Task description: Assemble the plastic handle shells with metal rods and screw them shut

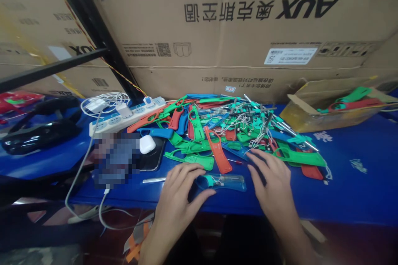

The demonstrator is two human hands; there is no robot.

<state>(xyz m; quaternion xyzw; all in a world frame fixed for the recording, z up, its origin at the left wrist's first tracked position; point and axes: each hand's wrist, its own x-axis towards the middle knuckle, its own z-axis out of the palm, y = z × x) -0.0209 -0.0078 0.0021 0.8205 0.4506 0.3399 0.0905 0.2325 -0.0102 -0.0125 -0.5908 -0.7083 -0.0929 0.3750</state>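
A long-necked gas lighter (pixel 233 183) with a see-through blue body lies flat near the table's front edge; its metal tube shows on the left, and a teal trigger part and thin wires sit inside. My left hand (pixel 178 192) curls over the lighter, fingers on the far side and thumb on the near side; the palm hides its middle. My right hand (pixel 272 178) is open, fingers apart, between the lighter's right end and the pile. An orange handle shell (pixel 219 153) and a green handle shell (pixel 192 160) lie just beyond. A thin red-tipped screwdriver-like piece (pixel 234 161) lies beside them.
Behind is a heap of metal tubes with teal parts and wires (pixel 251 120). An open carton (pixel 329 116) holds more shells at right. A power strip (pixel 124 118), a phone (pixel 152 159) with a white earbud case (pixel 147 144), and cables lie left. Large cardboard boxes (pixel 224 45) stand behind.
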